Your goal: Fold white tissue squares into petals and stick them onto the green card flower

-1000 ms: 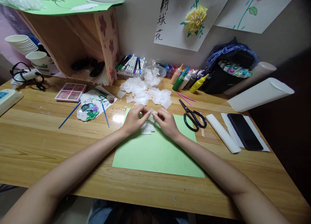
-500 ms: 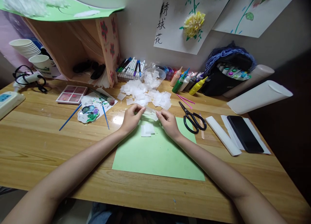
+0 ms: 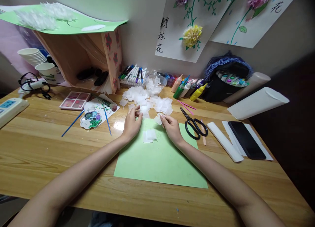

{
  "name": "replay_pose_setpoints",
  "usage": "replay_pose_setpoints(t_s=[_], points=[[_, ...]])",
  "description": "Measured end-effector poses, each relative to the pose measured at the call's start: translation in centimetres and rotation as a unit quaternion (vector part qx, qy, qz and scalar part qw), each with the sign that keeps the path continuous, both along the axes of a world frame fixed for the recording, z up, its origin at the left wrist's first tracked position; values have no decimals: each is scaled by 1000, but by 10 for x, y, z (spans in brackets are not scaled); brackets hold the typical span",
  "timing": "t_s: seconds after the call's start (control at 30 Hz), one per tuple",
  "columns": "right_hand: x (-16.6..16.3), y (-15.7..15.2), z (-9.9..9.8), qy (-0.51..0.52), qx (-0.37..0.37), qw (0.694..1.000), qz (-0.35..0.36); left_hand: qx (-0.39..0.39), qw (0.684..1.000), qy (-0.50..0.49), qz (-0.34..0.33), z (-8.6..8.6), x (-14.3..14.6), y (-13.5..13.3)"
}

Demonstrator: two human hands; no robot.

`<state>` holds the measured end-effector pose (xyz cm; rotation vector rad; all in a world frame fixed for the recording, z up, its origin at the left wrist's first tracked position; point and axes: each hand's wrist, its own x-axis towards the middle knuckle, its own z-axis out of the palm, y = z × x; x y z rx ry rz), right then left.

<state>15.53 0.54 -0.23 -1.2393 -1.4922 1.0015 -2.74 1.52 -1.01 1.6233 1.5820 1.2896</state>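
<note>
Between the thumb and fingers of my right hand [image 3: 171, 127] is a small thin white paper square [image 3: 157, 119], held above the far edge of a green sheet [image 3: 159, 164]. My left hand [image 3: 132, 124] holds nothing, its thumb and fingers loosely apart. It is at the sheet's far left corner, beside a loose pile of white paper squares [image 3: 161, 104]. A few overlapping paper squares [image 3: 149, 135] lie on the green sheet between my wrists.
Black-handled scissors [image 3: 194, 124] and a wooden stick [image 3: 203, 135] lie right of the sheet, near a white paper roll [image 3: 225, 142] and a black phone [image 3: 246, 140]. Paint bottles [image 3: 180, 89] stand behind. To the left are a paint palette [image 3: 91, 119] and brushes [image 3: 72, 123].
My left hand has let go of the paper square that both hands held and moved slightly left. My right hand keeps the square. The camera view has tilted up a little.
</note>
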Motion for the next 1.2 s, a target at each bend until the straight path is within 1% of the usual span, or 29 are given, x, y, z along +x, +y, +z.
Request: replay_pose_setpoints(t_s=[0.07, 0.13, 0.3, 0.4, 0.5, 0.57, 0.6, 0.63, 0.67, 0.73, 0.83, 0.9, 0.93, 0.97, 1.0, 1.03, 1.07, 1.1, 1.13, 1.17, 1.2], points=[[0, 1, 0, 0, -6, 1000, -7, 15, 1000, 7, 16, 1, 0, -1], [0, 0, 0, -2, -13, 1000, -11, 25, 999, 19, 16, 4, 1, -4], [2, 2, -2, 0, -17, 1000, -3, 54, 995, 72, -50, 13, 4, -12], [5, 21, 3, 5, 4, 1000, -17, 60, 992, 86, -69, 17, 4, -15], [7, 63, 20, -6, 39, 998, -39, 54, 991, 78, -91, 19, 4, -17], [4, 99, 39, -55, 82, 993, -58, 47, 991, 75, -104, 19, 4, -17], [1, 117, 49, -99, 99, 986, -87, 37, 991, 75, -108, 20, 4, -17], [-3, 133, 58, -167, 95, 975, -107, 31, 991, 72, -112, 20, 4, -17], [-8, 148, 66, -245, 73, 960, -112, 29, 991, 68, -114, 20, 4, -17], [-17, 170, 79, -285, 45, 951, -114, 25, 992, 56, -113, 20, 3, -17], [-26, 180, 87, -315, 18, 939, -135, 16, 994, 39, -97, 19, 2, -15], [-26, 172, 89, -327, 28, 934, -143, 7, 996, 31, -86, 19, 2, -13], [-24, 164, 89, -339, 54, 929, -139, 2, 996, 28, -82, 18, 2, -12], [-21, 152, 89, -346, 86, 926, -125, -1, 997, 25, -79, 17, 2, -12], [-17, 139, 88, -349, 113, 926, -93, -3, 997, 22, -77, 17, 1, -11], [-13, 123, 86, -349, 133, 926, -44, -4, 997, 20, -73, 16, 1, -10], [-8, 106, 83, -347, 149, 925, 30, -4, 997, 20, -68, 15, 1, -10], [-4, 89, 79, -344, 150, 918, 129, -4, 998, 21, -64, 14, 1, -9], [0, 71, 73, -339, 139, 899, 242, -4, 998, 23, -59, 14, 1, -9], [3, 55, 67, -329, 123, 874, 335, -4, 998, 26, -56, 13, 1, -8], [6, 40, 60, -323, 114, 860, 379, -3, 998, 29, -55, 13, 1, -8]])
